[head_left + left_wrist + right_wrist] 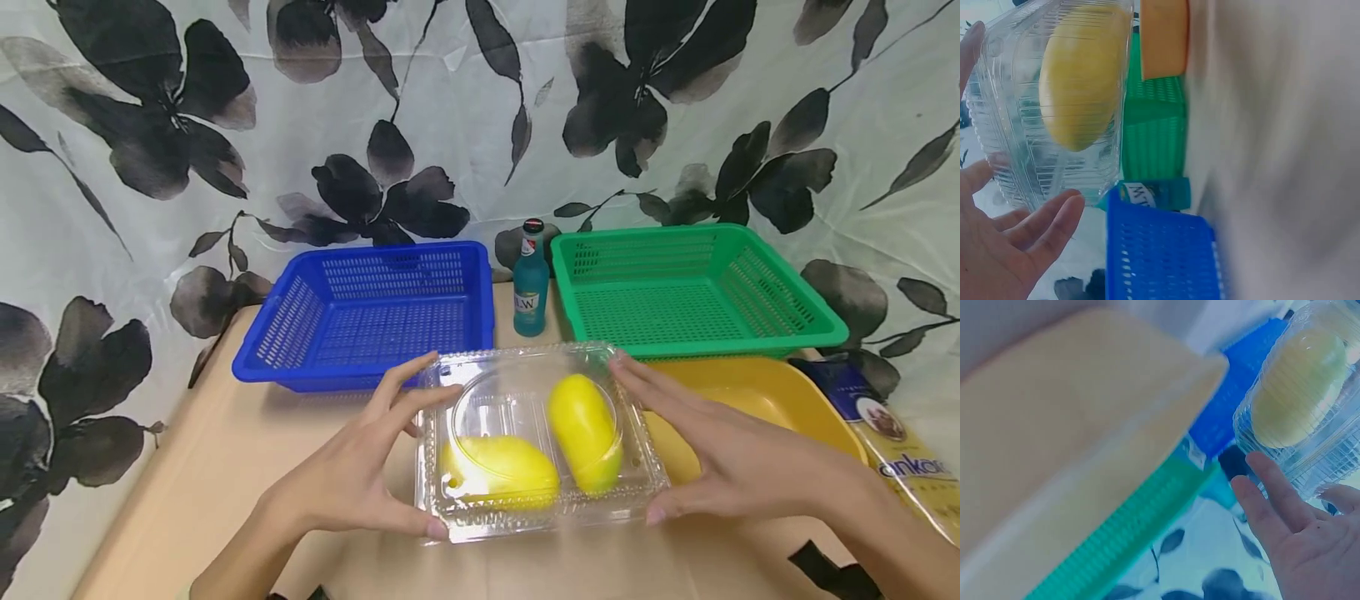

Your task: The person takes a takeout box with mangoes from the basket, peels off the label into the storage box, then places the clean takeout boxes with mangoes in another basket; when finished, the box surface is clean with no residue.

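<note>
Container: a clear plastic clamshell box [542, 442], lid closed, near the front edge of the desk [217, 467], midway along it.
Contents: two yellow mangoes [583, 431], one lying flat at the box's left, the other tilted against it on the right.
Left hand [352, 475]: fingers straight, pressed flat to the box's left side, thumb at the front corner; nothing curled round it.
Right hand [720, 454]: likewise spread, fingertips along the right wall, thumb low at the front.
Handling: thin, ribbed plastic, probably light and springy; it looks slick and likely to buckle under a squeeze. The fruit may roll and shift the weight.
Where to hold: the two short sides near the stiffer rim, palms opposed.
Behind: blue basket [375, 312] at back left, green basket [686, 287] at back right, a teal bottle [531, 282] between them.
Right of box: yellow tray [757, 392], touching or just beside it.
</note>
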